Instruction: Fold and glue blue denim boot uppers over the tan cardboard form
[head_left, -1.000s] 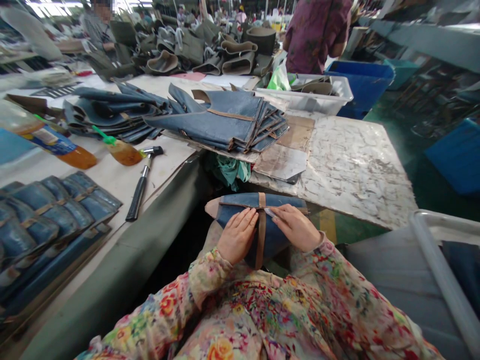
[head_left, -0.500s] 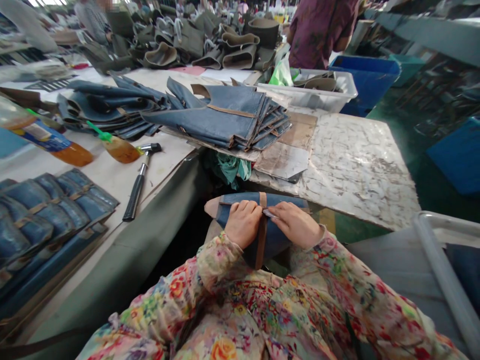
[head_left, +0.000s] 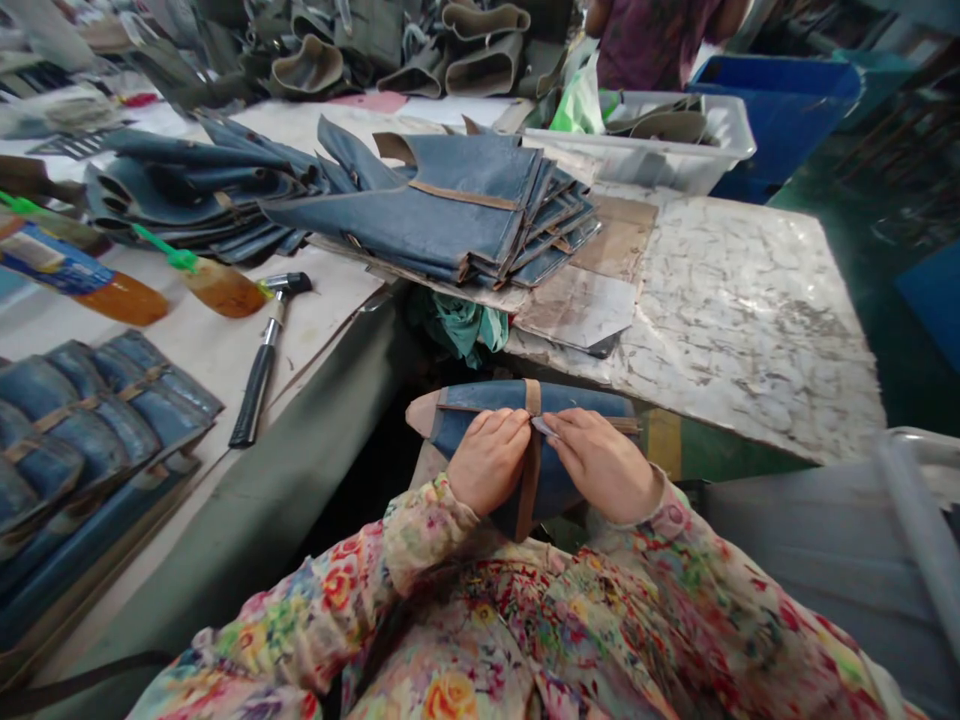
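Observation:
A folded blue denim piece (head_left: 577, 402) with a brown strap (head_left: 529, 478) down its middle lies on my lap below the table edge. My left hand (head_left: 489, 460) rests on its left half, fingers curled and pressing beside the strap. My right hand (head_left: 602, 462) lies on the right half, its fingertips pinching at the strap near the top. Both hands nearly touch at the strap. Floral sleeves cover my arms.
A stack of denim pieces (head_left: 450, 215) lies on the table ahead, more on the left (head_left: 82, 410). A hammer (head_left: 262, 355), two glue bottles (head_left: 206, 280), a white tray (head_left: 675, 150), blue bins (head_left: 780, 100) and a person (head_left: 660, 40) at the far end.
The view has tilted down and closer. My left fingers have curled up toward the strap's top, and my hands have drawn together on the denim piece.

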